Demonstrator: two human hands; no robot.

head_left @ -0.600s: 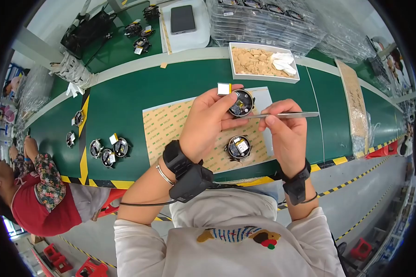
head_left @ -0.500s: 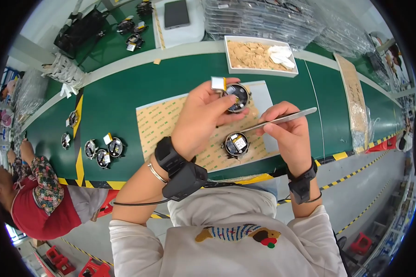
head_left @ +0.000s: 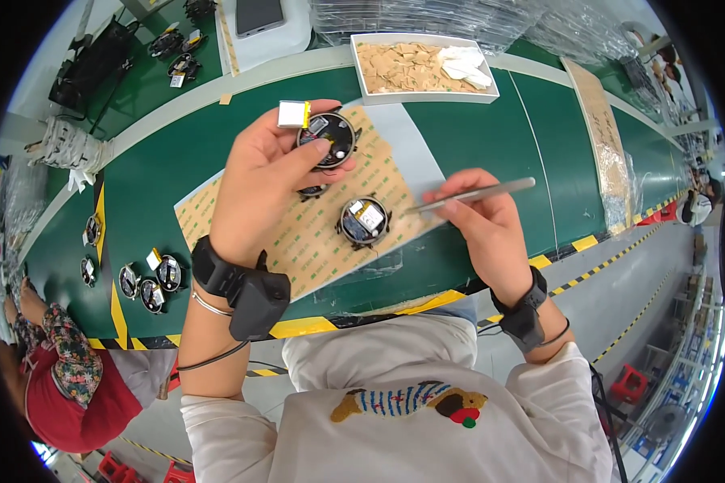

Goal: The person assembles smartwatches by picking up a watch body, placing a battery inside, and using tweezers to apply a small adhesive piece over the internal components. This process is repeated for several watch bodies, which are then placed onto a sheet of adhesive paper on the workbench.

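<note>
My left hand grips a round black watch body with open electronics, thumb on its face. A silver battery with a yellow edge sticks out beside it. Beneath those fingers another round dark part shows, mostly hidden. My right hand pinches metal tweezers, their tips pointing left over the patterned tan sheet. On that sheet, left of the tips and apart from them, lies a second watch body with a battery seated inside.
Several more watch bodies lie on the green table at left, near yellow-black tape. A white box of tan scraps and white cloth stands at the back. A cardboard strip lies at right. A co-worker in red sits at left.
The whole view has shifted, so the table sits further left. My left hand has moved left with its watch body, and the tweezer tips are now further from the watch body on the sheet.
</note>
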